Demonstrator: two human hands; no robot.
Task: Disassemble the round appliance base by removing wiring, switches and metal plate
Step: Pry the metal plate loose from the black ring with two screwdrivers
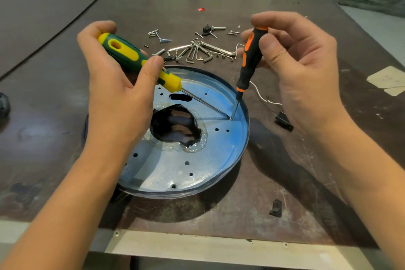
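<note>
The round metal plate of the appliance base (197,160) lies in the middle of the table, silvery blue with small holes and a dark torn opening at its centre. My left hand (116,85) grips a green and yellow screwdriver (131,55) slanting down to the right. Its shaft reaches a point near the plate's right rim. My right hand (302,68) pinches a black and orange screwdriver (249,59) held nearly upright. That tip stands on the same spot by the right rim. A white wire (260,96) and a black switch (283,120) lie just right of the plate.
Loose screws, hex keys (197,52) and a small black part (206,29) are scattered behind the plate. Another black piece (276,208) lies near the front edge. Paper scraps (388,79) sit at the right. A dark object (3,105) shows at the left edge.
</note>
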